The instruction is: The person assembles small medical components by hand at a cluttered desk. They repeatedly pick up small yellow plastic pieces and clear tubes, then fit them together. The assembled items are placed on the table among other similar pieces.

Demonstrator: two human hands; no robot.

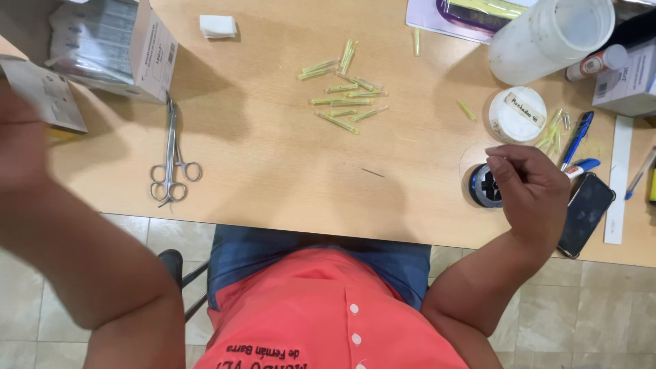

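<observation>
Left hand (pixel 20 140) raised, blurred, grip cannot be told; open cardboard box (pixel 113 44), steel forceps (pixel 174 154), scattered yellow-green tubes (pixel 345 92) laid on light wooden table (pixel 273 178); right hand (pixel 536 195) clenched beside thread spool (pixel 484 186); tiled floor (pixel 594 314) seen below

Light wooden table (pixel 273 171) under even light; beige tiled floor (pixel 601 314); dark chair (pixel 174 263) below.

1 head-worn camera looks straight down, close over the wooden table (pixel 273 178) edge.
</observation>
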